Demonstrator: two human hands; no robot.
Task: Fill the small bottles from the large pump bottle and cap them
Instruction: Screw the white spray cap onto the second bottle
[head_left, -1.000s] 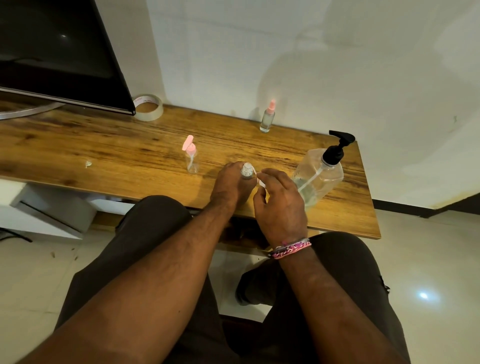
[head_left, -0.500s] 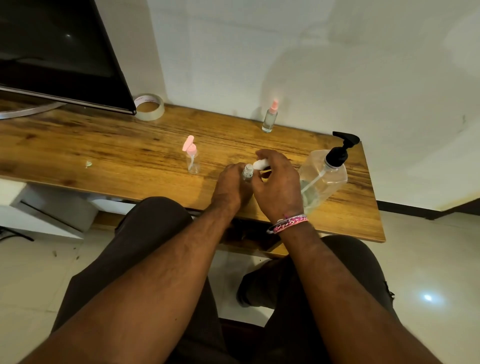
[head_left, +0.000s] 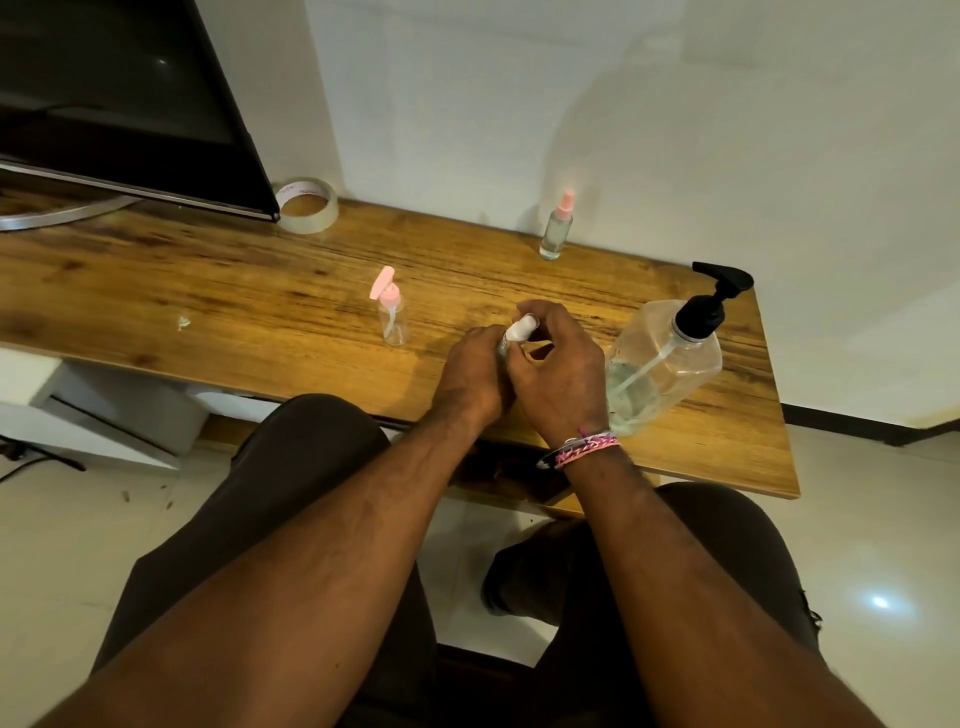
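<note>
Left hand (head_left: 475, 371) gripped small bottle (head_left: 503, 345) at near surface (head_left: 208, 291) edge; right hand (head_left: 558, 374) fingers (head_left: 540, 312) pinched white cap (head_left: 521, 328) on its neck. Large pump bottle (head_left: 667, 358) just right. Pink-pump bottle (head_left: 390, 312) left, pink spray bottle (head_left: 557, 228) far.

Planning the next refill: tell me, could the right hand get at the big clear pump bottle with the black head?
Probably yes: the big clear pump bottle stands just beside the right hand, nothing between, but it must release the white cap.
</note>
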